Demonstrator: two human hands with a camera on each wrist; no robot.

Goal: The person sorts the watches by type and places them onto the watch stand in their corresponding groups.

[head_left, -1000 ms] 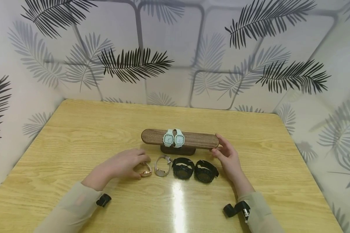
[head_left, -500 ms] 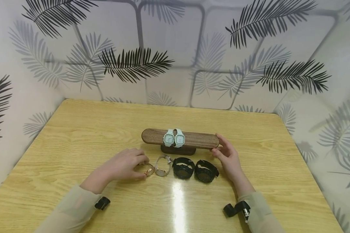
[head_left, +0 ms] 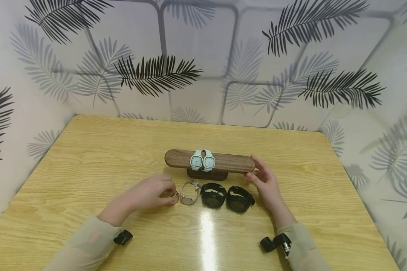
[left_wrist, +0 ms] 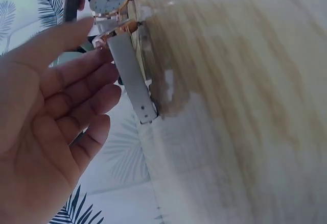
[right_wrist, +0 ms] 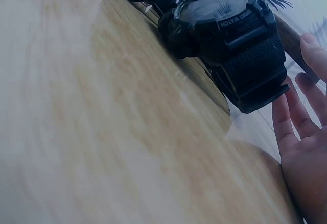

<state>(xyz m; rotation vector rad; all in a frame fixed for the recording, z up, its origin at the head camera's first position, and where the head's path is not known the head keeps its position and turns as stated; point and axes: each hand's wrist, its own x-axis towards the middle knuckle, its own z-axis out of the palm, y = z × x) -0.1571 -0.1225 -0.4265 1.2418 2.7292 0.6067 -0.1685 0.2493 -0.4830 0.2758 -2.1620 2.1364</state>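
My left hand [head_left: 152, 193] pinches a rose-gold wristwatch [head_left: 175, 195] with a pale strap, low over the table. In the left wrist view, thumb and fingertips meet at its case, and its strap [left_wrist: 130, 76] hangs past them. Right beside it a second rose-gold watch [head_left: 188, 194] lies on its side; its dial [left_wrist: 110, 0] faces that wrist camera. My right hand [head_left: 266, 185] grips the right end of a dark wooden watch stand [head_left: 234, 162], thumb in front. Two mint-green watches [head_left: 202, 161] sit around the bar's middle.
Two black sport watches, a left one [head_left: 213, 195] and a right one [head_left: 239, 199], stand in front of the stand, the latter close to my right hand. The wooden table [head_left: 122, 139] meets a leaf-patterned wall covering [head_left: 196, 98] at its back edge.
My left hand has moved slightly right with the rose-gold watch, whose case is now mostly covered by the fingers. The right hand and the stand have stayed put.
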